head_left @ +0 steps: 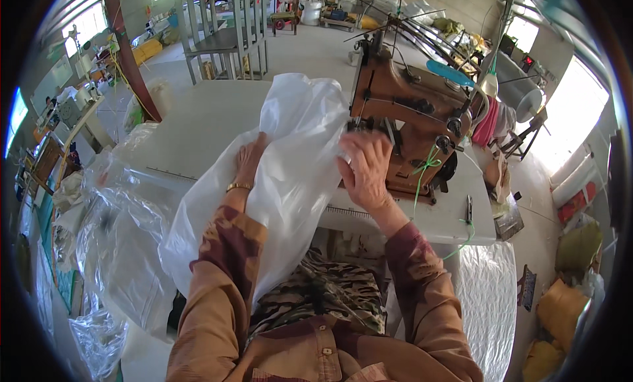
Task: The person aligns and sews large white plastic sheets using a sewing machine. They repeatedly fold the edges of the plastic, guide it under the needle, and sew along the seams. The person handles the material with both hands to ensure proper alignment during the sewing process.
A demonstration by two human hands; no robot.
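Pale worktop [198,108] stretching beneath the left fingers [259,144] and right fingers [366,143]; between them billows the white plastic sheet [293,167], glossy, translucent, deeply creased! Brown sewing machine [382,85] just beyond the right fingers, curled, blurred, thumb apart; left fingers fold-hidden, pinch can't tell.

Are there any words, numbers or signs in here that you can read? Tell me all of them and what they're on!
None I can read clearly.
Shiny white plastic sheet: no writing that I can see.
Brown metal sewing machine: marks low on its side, too blurred.
Pale flat-topped table: tiny ruler-like marks along the near edge, too small.
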